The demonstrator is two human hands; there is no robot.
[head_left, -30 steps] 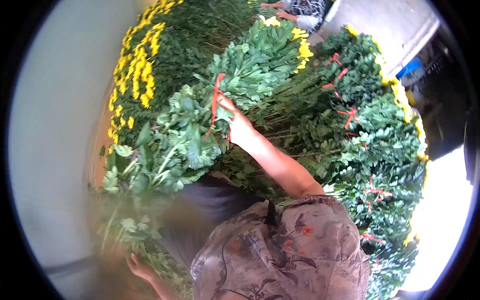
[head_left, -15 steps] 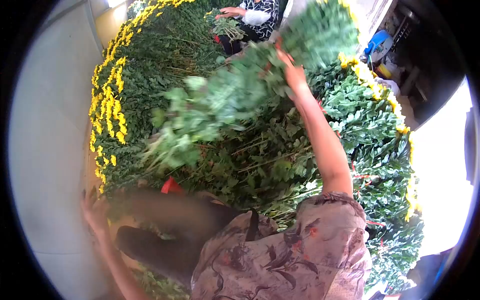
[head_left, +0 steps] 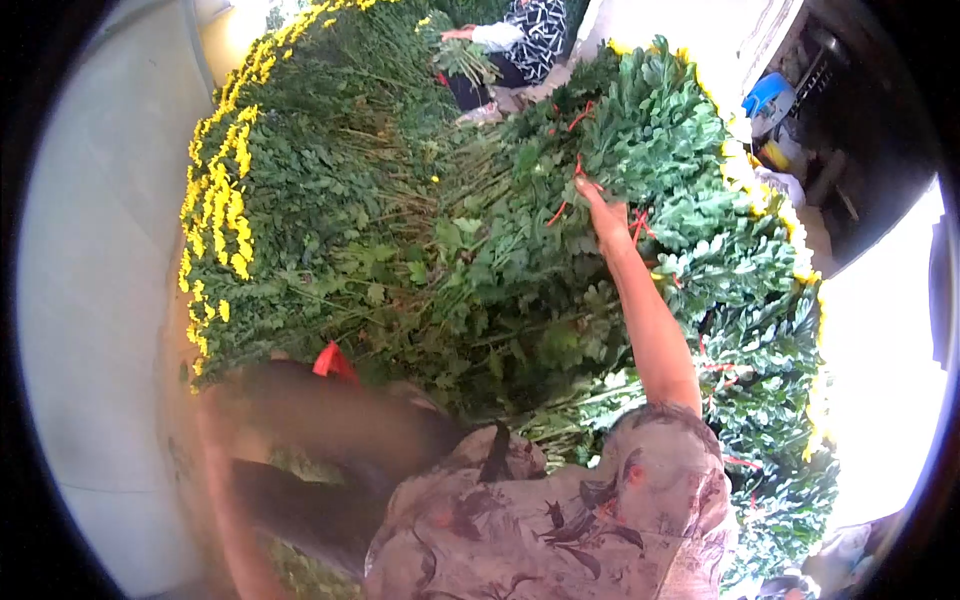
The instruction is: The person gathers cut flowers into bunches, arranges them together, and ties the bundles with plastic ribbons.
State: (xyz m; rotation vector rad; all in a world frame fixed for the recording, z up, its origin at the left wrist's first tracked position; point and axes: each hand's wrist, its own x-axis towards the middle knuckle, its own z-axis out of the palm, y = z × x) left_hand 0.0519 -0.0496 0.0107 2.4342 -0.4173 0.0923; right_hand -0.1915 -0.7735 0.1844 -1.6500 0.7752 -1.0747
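My right hand [head_left: 604, 212] reaches forward to the right-hand row and grips a leafy bunch of chrysanthemums [head_left: 655, 130] near its red tie. Some of its fingers are hidden among the leaves. The bunch lies with its stems toward the middle of the pile and its heads toward the right edge, where yellow blooms [head_left: 740, 165] show. Smeared by motion, my left hand [head_left: 212, 405] is low on the left beside my knee, and its fingers cannot be made out.
Cut stems [head_left: 400, 260] cover the middle. Yellow-headed bunches [head_left: 225, 215] line the left side by a pale wall [head_left: 100, 280]. A red strip [head_left: 335, 362] lies near my leg. Another person [head_left: 530, 45] sits at the far end, holding stems. Blue and yellow items [head_left: 768, 95] stand at right.
The bunch, swinging blurred across the pile before, now lies on the right-hand row with my right hand on it. My left hand has shifted slightly down and toward my knee.
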